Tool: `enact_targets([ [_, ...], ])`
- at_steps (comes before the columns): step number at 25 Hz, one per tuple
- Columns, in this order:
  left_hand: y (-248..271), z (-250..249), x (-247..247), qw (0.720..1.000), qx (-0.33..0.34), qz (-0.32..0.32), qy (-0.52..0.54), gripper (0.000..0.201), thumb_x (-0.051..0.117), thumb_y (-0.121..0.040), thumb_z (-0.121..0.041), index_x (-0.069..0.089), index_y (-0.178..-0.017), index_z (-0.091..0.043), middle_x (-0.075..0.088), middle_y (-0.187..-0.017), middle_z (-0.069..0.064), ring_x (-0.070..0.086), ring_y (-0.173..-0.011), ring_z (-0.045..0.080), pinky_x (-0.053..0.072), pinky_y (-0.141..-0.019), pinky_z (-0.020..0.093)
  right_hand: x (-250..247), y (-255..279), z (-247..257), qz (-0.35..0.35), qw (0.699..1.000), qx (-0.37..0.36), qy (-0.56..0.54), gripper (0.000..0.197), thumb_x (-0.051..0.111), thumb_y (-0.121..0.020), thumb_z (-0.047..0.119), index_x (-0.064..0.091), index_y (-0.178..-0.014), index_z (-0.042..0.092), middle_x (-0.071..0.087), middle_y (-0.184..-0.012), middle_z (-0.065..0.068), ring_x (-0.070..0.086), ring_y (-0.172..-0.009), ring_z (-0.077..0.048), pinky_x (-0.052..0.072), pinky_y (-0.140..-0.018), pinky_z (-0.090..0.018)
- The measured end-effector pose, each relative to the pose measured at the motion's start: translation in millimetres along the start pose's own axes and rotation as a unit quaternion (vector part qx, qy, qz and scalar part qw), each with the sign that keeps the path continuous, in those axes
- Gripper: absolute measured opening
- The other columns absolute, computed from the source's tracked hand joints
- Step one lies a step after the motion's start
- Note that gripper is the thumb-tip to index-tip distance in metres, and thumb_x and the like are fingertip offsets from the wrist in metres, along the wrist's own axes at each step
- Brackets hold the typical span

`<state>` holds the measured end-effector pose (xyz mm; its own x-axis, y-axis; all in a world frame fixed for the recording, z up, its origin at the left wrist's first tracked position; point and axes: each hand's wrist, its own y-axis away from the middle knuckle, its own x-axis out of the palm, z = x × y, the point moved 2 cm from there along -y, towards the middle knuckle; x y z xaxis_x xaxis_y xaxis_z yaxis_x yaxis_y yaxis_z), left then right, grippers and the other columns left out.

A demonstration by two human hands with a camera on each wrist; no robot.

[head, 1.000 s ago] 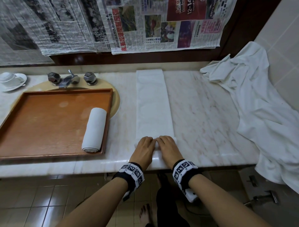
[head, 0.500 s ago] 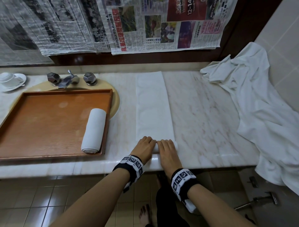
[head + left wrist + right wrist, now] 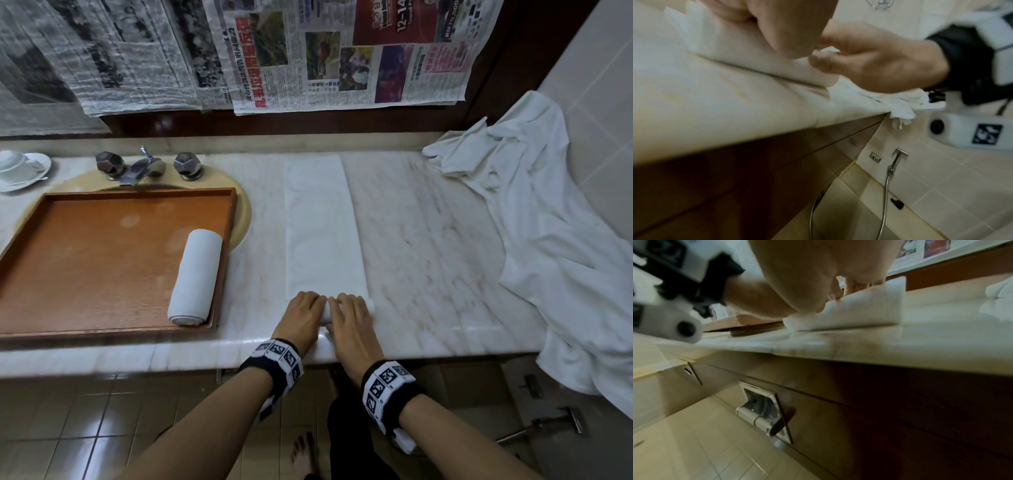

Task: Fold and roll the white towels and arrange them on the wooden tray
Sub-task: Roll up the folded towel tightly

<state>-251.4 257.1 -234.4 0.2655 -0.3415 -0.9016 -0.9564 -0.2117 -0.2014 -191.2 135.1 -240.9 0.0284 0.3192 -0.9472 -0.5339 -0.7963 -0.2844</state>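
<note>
While my left hand (image 3: 303,317) and right hand (image 3: 351,320) lie side by side on the near end of the folded towel (image 3: 322,233), my fingers (image 3: 346,299) curl over the small roll started there, clamped on it from above. Its flat strip runs away from me across the marble worktop (image 3: 428,240). One rolled towel (image 3: 195,277) lies inside the wooden tray (image 3: 102,260), against its right rim. More loose white towels (image 3: 548,222) are heaped at the right end of the worktop, hanging over its edge.
</note>
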Motion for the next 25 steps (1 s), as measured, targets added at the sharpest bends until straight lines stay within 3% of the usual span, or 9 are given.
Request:
enact_targets([
  [3, -17, -8, -13, 0.999, -0.009, 0.036, -0.028, 0.026, 0.06, -0.064, 0.005, 0.067, -0.088, -0.005, 0.064, -0.082, 0.009, 0.06, -0.079, 0.028, 0.047, -0.077, 0.031, 6, 0, -3, 0.022, 0.999, -0.019, 0.024, 0.057, 0.061, -0.079, 0.013, 0.043, -0.131, -0.001, 0.053, -0.122, -0.018, 0.049, -0.114, -0.035, 0.028, -0.107, -0.049],
  [5, -21, -22, -20, 0.997, -0.024, 0.023, -0.073, 0.028, 0.061, -0.055, 0.007, 0.066, -0.079, -0.007, 0.063, -0.076, 0.007, 0.06, -0.075, 0.025, 0.046, -0.078, 0.028, 9, -12, -10, 0.033, 0.999, -0.004, -0.027, 0.045, 0.047, -0.08, 0.009, 0.048, -0.125, 0.003, 0.057, -0.114, -0.011, 0.055, -0.106, -0.03, 0.028, -0.107, -0.043],
  [7, -12, -30, -20, 0.996, -0.04, -0.017, -0.072, 0.036, 0.053, -0.054, 0.004, 0.065, -0.087, -0.004, 0.062, -0.085, 0.009, 0.057, -0.082, 0.025, 0.039, -0.085, 0.029, 7, -24, -16, 0.052, 0.995, 0.012, -0.087, 0.04, 0.049, -0.076, 0.005, 0.057, -0.115, 0.006, 0.059, -0.105, -0.006, 0.057, -0.098, -0.027, 0.028, -0.103, -0.037],
  [11, 23, -31, 0, 0.996, -0.014, -0.025, -0.082, 0.051, 0.032, -0.073, -0.007, 0.048, -0.12, 0.002, 0.05, -0.113, 0.018, 0.045, -0.101, 0.032, 0.035, -0.096, 0.039, 0, -21, -17, 0.063, 0.991, -0.001, -0.115, 0.049, 0.067, -0.047, -0.004, 0.063, -0.094, 0.008, 0.06, -0.086, -0.006, 0.06, -0.078, -0.028, 0.031, -0.081, -0.029],
  [14, 19, -23, 2, 0.997, 0.005, 0.01, -0.073, 0.045, 0.038, -0.077, -0.01, 0.053, -0.119, 0.0, 0.055, -0.11, 0.016, 0.048, -0.098, 0.031, 0.037, -0.096, 0.038, 0, -10, -10, 0.035, 0.995, 0.013, -0.091, 0.05, 0.065, -0.057, -0.001, 0.062, -0.106, 0.006, 0.061, -0.099, -0.008, 0.058, -0.089, -0.03, 0.033, -0.091, -0.033],
  [16, 8, -17, -2, 0.997, 0.007, 0.031, -0.07, 0.04, 0.039, -0.076, -0.011, 0.061, -0.109, -0.003, 0.06, -0.1, 0.012, 0.056, -0.089, 0.028, 0.045, -0.089, 0.036, 4, -1, -6, 0.032, 0.999, -0.001, -0.044, 0.053, 0.065, -0.073, 0.007, 0.055, -0.124, 0.0, 0.056, -0.119, -0.015, 0.052, -0.109, -0.033, 0.03, -0.103, -0.044],
  [18, -1, -14, -8, 0.996, -0.001, 0.066, -0.056, 0.041, 0.035, -0.074, -0.011, 0.066, -0.101, -0.005, 0.062, -0.092, 0.01, 0.06, -0.081, 0.027, 0.053, -0.078, 0.036, 5, 4, -4, 0.042, 0.999, -0.007, -0.013, 0.053, 0.054, -0.082, 0.013, 0.048, -0.132, -0.002, 0.051, -0.126, -0.017, 0.047, -0.116, -0.034, 0.027, -0.107, -0.049],
  [20, -10, -14, -15, 0.995, -0.008, 0.079, -0.06, 0.04, 0.036, -0.074, -0.005, 0.065, -0.102, -0.003, 0.063, -0.094, 0.012, 0.06, -0.083, 0.029, 0.053, -0.077, 0.038, 4, -4, -7, 0.058, 0.998, 0.0, -0.033, 0.049, 0.041, -0.082, 0.01, 0.05, -0.129, 0.001, 0.054, -0.121, -0.012, 0.051, -0.111, -0.03, 0.028, -0.107, -0.045],
  [25, 4, -31, -16, 0.995, -0.036, 0.015, -0.094, 0.045, 0.045, -0.072, -0.007, 0.06, -0.114, 0.002, 0.061, -0.108, 0.017, 0.055, -0.098, 0.028, 0.05, -0.089, 0.035, -10, -24, -15, 0.075, 0.992, 0.016, -0.103, 0.044, 0.06, -0.063, -0.001, 0.062, -0.106, 0.01, 0.06, -0.094, -0.003, 0.058, -0.086, -0.026, 0.031, -0.088, -0.03],
])
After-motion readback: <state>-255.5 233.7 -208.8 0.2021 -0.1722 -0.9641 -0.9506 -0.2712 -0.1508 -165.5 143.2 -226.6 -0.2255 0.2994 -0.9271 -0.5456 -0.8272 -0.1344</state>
